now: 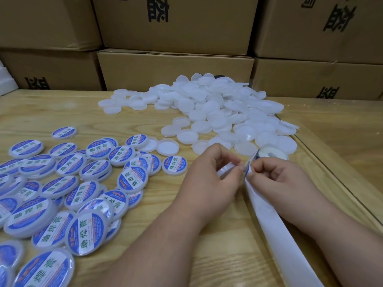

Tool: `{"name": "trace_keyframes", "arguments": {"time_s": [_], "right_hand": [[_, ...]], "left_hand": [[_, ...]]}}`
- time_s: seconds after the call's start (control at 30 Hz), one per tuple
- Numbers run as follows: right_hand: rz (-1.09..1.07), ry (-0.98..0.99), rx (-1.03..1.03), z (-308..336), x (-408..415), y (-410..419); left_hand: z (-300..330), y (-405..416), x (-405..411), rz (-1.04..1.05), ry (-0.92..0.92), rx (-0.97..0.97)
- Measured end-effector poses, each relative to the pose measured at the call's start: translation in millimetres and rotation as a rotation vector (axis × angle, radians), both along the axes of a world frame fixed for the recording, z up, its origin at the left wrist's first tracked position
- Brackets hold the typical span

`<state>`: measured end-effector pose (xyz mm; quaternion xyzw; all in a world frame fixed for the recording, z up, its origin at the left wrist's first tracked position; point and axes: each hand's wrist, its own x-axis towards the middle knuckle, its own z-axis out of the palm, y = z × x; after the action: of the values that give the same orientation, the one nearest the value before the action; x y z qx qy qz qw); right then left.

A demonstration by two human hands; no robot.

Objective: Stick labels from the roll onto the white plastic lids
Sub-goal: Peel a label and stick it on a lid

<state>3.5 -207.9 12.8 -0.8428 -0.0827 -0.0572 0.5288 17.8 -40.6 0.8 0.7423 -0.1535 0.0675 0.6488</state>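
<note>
My left hand (211, 175) grips a white plastic lid (227, 169) edge-on, its fingers curled round it. Just to its right, my right hand (275, 175) pinches a blue label (248, 167) at the bend of the backing strip. The label roll (273, 153) lies flat just behind my right hand. Its white backing strip (275, 228) trails toward the bottom right. A heap of plain white lids (215, 112) fills the table's far middle. Several labelled lids (62, 195) with blue stickers are spread on the left.
The wooden table (207, 255) has a raised glass edge (331, 172) running diagonally at the right. Stacked cardboard boxes (176, 67) wall off the back. Two unlabelled lids (167, 147) lie between the labelled group and the heap.
</note>
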Motion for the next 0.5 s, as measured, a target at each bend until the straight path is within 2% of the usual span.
{"name": "trace_keyframes", "arguments": {"time_s": [0.33,0.5], "right_hand": [[-0.004,0.023,0.011,-2.0,-1.2,3.6],[-0.026,0.021,-0.034,4.1,-4.0,2.9]], "left_hand": [[2.4,-0.7,-0.6,0.017,0.029,0.086],[3.2,-0.2,-0.8,0.053,0.05,0.055]]}}
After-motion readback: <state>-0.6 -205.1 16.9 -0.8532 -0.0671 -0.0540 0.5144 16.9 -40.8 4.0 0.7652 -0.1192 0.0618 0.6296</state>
